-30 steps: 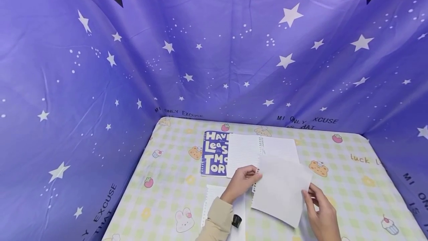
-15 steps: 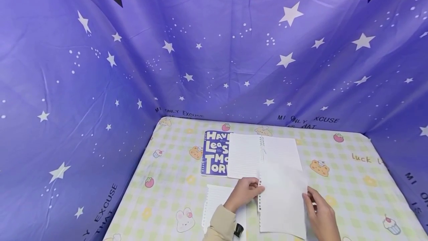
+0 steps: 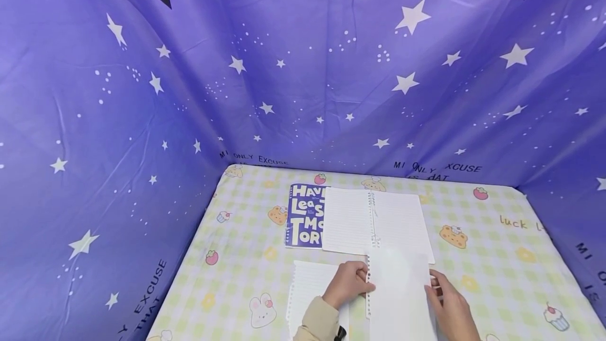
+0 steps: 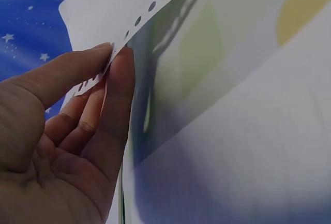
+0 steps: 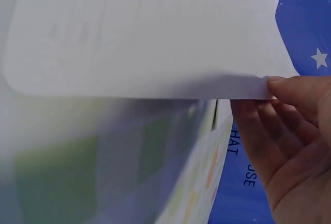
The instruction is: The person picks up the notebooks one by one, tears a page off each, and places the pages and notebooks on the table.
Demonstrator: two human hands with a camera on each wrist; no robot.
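Note:
A white loose-leaf sheet [image 3: 400,296] with punched holes down its left side is held between my two hands, its far edge overlapping the open notebook. My left hand [image 3: 349,284] pinches the holed edge; in the left wrist view the thumb and index finger of that hand [image 4: 77,110] meet on the paper [image 4: 98,14]. At the opposite edge, my right hand [image 3: 451,304] pinches the sheet, and the right wrist view shows the thumb of the right hand [image 5: 300,110] on top with fingers beneath. Just beyond lies the open ring notebook [image 3: 402,220] with lined pages.
A purple cover with white lettering [image 3: 304,220] lies left of the lined pages. Another lined sheet with a torn, holed edge [image 3: 305,283] lies under my left forearm. The checked tablecloth [image 3: 246,267] covers the table; a purple starry curtain [image 3: 303,67] surrounds it.
Both hands have drawn the sheet toward me and straightened it from a tilt. More of the notebook's rings and right page now shows.

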